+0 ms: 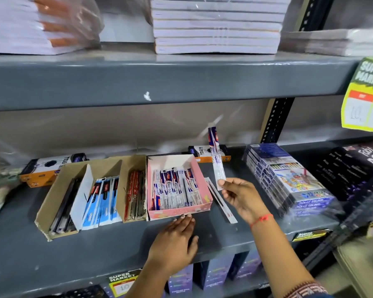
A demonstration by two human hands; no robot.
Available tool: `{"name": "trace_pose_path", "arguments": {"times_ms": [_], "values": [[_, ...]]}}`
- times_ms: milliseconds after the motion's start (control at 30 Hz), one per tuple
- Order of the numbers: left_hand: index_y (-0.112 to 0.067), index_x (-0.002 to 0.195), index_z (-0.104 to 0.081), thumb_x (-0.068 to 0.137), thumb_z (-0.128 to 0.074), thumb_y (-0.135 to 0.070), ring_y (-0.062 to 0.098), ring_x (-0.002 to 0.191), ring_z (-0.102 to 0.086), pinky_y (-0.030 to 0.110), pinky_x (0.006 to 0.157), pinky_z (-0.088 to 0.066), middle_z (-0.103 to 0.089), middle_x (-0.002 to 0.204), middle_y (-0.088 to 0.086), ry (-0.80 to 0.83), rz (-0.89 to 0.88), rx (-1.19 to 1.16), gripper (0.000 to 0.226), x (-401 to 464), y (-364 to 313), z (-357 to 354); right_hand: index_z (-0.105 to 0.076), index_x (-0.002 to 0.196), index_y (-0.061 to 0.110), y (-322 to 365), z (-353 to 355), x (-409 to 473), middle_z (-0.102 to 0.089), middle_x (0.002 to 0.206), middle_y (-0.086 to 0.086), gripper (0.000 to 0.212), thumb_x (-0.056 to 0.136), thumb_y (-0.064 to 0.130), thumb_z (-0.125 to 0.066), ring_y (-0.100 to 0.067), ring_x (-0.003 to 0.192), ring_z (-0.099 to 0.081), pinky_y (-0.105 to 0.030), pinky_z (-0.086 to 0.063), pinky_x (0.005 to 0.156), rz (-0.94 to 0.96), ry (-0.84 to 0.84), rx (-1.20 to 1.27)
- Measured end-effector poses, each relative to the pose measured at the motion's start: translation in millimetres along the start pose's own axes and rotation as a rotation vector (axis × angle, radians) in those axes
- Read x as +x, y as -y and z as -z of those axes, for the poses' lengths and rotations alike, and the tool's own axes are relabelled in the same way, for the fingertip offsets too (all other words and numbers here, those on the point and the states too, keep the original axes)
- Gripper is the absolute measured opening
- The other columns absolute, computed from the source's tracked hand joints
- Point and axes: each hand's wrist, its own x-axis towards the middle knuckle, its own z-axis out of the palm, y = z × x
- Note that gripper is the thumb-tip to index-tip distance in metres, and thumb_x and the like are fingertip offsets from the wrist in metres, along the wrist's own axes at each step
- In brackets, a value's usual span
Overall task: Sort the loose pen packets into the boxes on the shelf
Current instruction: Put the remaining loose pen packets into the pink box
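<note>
The right hand [239,197] pinches the lower end of a pen packet [216,157] between thumb and fingertips, the other fingers curled loosely under it. The packet stands nearly upright in the air, its long axis running from the pinch up and slightly back toward the rear of the shelf, its top end blurred against the back panel. It hangs just beside the right wall of the pink box [199,181], above the shelf [116,244] and touching neither. A red thread [262,219] circles the right wrist.

The left hand [174,239] lies palm down on the shelf near its front edge, fingers spread flat, their tips touching the front wall of the pink box; it grasps nothing.

A second loose packet [221,201] lies flat on the shelf just right of the pink box, its long axis running from the box's right wall toward the front edge. Inside the pink box, matching white and blue packets lie side by side, long axes front to back. Touching its left wall is a brown cardboard box [52,196], whose compartments hold dark packets, blue and white packets, and red packets, all lying lengthwise front to back. Wrapped colour-pencil packs [289,179] sit stacked well to the right.
</note>
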Motion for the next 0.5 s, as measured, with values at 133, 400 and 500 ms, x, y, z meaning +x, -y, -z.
{"name": "trace_pose_path", "arguments": {"times_ms": [133, 400, 500], "values": [[-0.021, 0.143, -0.028, 0.095, -0.026, -0.044, 0.008, 0.137, -0.023, 0.017, 0.108, -0.008, -0.027, 0.152, -0.005, -0.037, 0.011, -0.043, 0.053, -0.5, 0.9, 2.1, -0.064, 0.073, 0.002, -9.1, -10.8, -27.0, -0.061, 0.05, -0.003, 0.011, 0.081, -0.005, -0.063, -0.005, 0.036, -0.052, -0.013, -0.047, 0.039, -0.044, 0.106, -0.027], [-0.031, 0.14, -0.033, 0.094, -0.03, -0.044, 0.007, 0.131, -0.035, 0.026, 0.094, -0.042, -0.034, 0.148, -0.013, -0.013, 0.094, -0.062, 0.049, -9.0, 13.1, 8.7, -0.065, 0.06, 0.01, -45.1, -22.0, -57.8, -0.059, 0.045, 0.006, 0.021, 0.077, -0.002, -0.068, -0.003, 0.038, -0.052, -0.011, -0.043, 0.041, -0.059, 0.141, -0.18], [-0.033, 0.14, -0.034, 0.093, -0.031, -0.046, 0.006, 0.128, -0.038, 0.025, 0.09, -0.045, -0.036, 0.146, -0.016, -0.033, 0.13, -0.033, 0.048, -14.5, 19.3, 9.6, -0.067, 0.065, 0.007, -47.3, -25.7, -60.2, -0.061, 0.047, 0.006, 0.015, 0.077, -0.002, -0.069, -0.004, 0.04, -0.053, -0.011, -0.045, 0.043, -0.081, 0.138, -0.184]]}}
